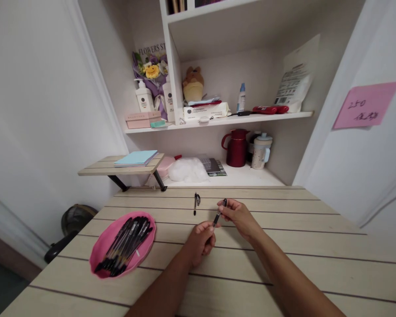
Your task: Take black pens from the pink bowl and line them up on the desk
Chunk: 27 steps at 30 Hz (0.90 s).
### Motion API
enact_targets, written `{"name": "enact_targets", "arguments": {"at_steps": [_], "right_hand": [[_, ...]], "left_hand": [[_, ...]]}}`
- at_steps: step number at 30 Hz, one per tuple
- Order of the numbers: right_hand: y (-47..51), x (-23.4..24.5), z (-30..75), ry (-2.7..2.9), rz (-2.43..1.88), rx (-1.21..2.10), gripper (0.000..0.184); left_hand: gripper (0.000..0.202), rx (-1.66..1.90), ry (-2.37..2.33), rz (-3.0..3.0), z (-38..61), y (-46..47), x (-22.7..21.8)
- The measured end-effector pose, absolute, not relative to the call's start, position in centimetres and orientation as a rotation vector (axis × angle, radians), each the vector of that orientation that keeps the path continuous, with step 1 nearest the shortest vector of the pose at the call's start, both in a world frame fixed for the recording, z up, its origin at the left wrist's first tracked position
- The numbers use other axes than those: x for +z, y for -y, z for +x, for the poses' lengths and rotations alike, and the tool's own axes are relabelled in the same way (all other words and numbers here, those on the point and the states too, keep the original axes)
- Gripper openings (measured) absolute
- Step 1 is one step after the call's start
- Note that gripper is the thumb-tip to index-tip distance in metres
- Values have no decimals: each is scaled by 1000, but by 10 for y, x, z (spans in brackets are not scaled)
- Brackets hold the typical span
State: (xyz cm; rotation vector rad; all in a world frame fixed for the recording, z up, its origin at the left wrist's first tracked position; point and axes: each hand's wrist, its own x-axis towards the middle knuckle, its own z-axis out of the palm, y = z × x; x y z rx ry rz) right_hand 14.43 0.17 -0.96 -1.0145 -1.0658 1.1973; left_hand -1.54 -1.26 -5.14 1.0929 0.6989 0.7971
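Both my hands hold one black pen [218, 213] over the middle of the wooden table [284, 246]. My left hand [200, 243] is closed round the pen's lower end. My right hand [239, 215] pinches its upper end with the fingertips. A second black pen [195, 203] lies on the table just beyond my hands, with a small dark cap next to it. To the left, a pink oval tray [100, 251] holds several black pens [127, 244].
A small raised wooden stand [119, 167] with a light blue notebook [136, 158] sits at the table's back left. Behind are white shelves with a red jug [236, 148], a pale mug, bottles and boxes. A pink note [364, 105] hangs on the right wall.
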Motion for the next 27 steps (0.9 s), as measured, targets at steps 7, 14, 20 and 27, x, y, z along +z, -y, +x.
{"name": "enact_targets", "arguments": {"at_steps": [7, 14, 20, 27], "right_hand": [[1, -18, 131, 1153, -1050, 1305, 33], [1, -25, 126, 1111, -1081, 1309, 34], [2, -27, 123, 1102, -1098, 1335, 36], [-3, -44, 144, 1063, -1229, 1078, 42]], "left_hand": [[33, 789, -739, 1099, -16, 10, -53], [33, 849, -776, 1112, -12, 12, -54], [30, 850, -780, 1121, -13, 11, -55], [36, 916, -879, 1280, -16, 12, -40]]}}
